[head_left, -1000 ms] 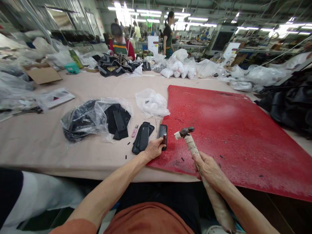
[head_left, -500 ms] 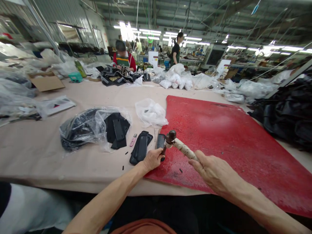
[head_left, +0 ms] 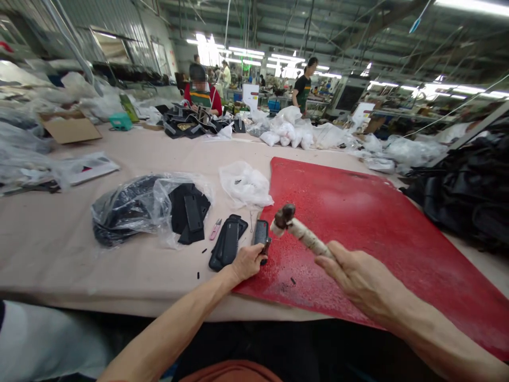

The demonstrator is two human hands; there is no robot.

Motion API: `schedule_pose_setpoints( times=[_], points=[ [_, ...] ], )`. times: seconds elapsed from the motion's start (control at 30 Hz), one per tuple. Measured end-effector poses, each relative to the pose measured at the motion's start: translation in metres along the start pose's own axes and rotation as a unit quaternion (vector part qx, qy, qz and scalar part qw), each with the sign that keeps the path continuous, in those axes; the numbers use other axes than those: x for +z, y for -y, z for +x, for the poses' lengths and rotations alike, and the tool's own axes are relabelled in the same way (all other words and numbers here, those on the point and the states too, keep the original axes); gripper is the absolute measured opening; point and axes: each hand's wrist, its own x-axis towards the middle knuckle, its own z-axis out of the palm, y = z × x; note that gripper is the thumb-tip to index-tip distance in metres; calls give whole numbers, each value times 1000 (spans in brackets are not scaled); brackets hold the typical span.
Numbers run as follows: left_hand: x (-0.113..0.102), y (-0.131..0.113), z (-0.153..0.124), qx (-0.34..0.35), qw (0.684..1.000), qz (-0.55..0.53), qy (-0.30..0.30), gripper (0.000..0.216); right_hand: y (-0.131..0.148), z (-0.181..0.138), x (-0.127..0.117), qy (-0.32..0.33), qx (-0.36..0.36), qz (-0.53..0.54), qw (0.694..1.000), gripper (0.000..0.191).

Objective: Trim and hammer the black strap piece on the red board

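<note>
My right hand (head_left: 358, 284) is closed round the tape-wrapped handle of a hammer (head_left: 296, 229), whose dark head hangs a little above the red mat (head_left: 358, 223). My left hand (head_left: 248, 261) pinches a small metal punch (head_left: 265, 247) upright on a black leather piece (head_left: 260, 232) at the mat's left edge. A stack of black leather pieces (head_left: 226, 246) lies just left of that hand. Small pink snips (head_left: 215, 229) lie beside the stack.
A clear plastic bag with black pieces (head_left: 147, 207) and a crumpled white bag (head_left: 244, 184) lie on the beige table (head_left: 119, 265). Black material (head_left: 465, 185) is piled at the right. Across the table a person (head_left: 201, 93) sits at more black pieces; another person (head_left: 304, 87) stands behind white bags.
The hammer came down onto the punch half a second ago and has now lifted off it again. My left hand has stayed on the punch.
</note>
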Motion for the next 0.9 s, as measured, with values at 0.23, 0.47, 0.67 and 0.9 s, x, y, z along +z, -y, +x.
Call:
schedule_pose_setpoints(
  times=[0.23,0.47,0.67,0.9],
  points=[
    [-1,-1,1,-10,1000,20,12,8,18,-5,-6,-198,-21,78,977,29],
    [-4,-3,2,-6,1000,0,19,10,-49,-15,56,78,147,236,957,40],
    [-7,-6,0,-37,999,-7,32,12,-117,9,139,2,178,181,967,48],
    [8,5,1,-46,998,7,40,18,-98,34,235,-266,9,-133,955,36]
  ],
)
